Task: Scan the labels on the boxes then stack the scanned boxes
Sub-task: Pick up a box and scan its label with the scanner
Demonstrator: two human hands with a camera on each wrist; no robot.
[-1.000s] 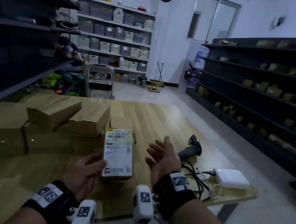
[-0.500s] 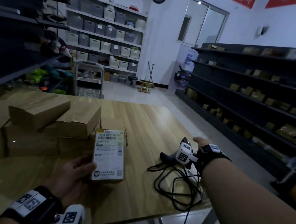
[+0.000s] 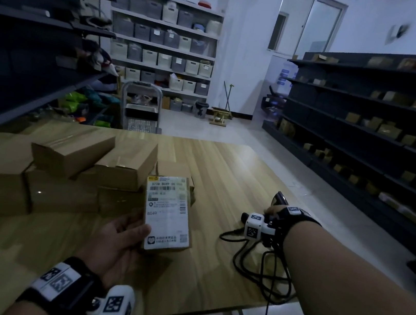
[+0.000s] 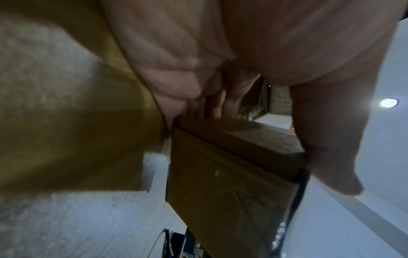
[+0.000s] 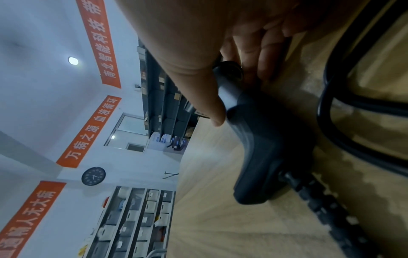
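My left hand (image 3: 125, 236) holds a small cardboard box (image 3: 169, 213) just above the wooden table (image 3: 225, 176), its white barcode label facing up. In the left wrist view the thumb (image 4: 326, 139) presses one edge of the box (image 4: 232, 183) and the fingers (image 4: 216, 103) curl behind it. At the table's right edge my right hand (image 3: 273, 210) grips the dark handheld scanner (image 3: 280, 198). In the right wrist view the thumb (image 5: 198, 90) and fingers (image 5: 260, 52) wrap the scanner (image 5: 258, 136), which lies on the table.
A pile of plain brown boxes (image 3: 65, 165) fills the table's left side, right behind the held box. The scanner's black cable (image 3: 253, 261) loops over the table's near right corner. Dark shelving (image 3: 368, 127) lines both sides, and a cart (image 3: 141, 109) stands beyond the table.
My right hand went from beside the labelled box out to the right and closed on the scanner. The left hand kept the box almost still.
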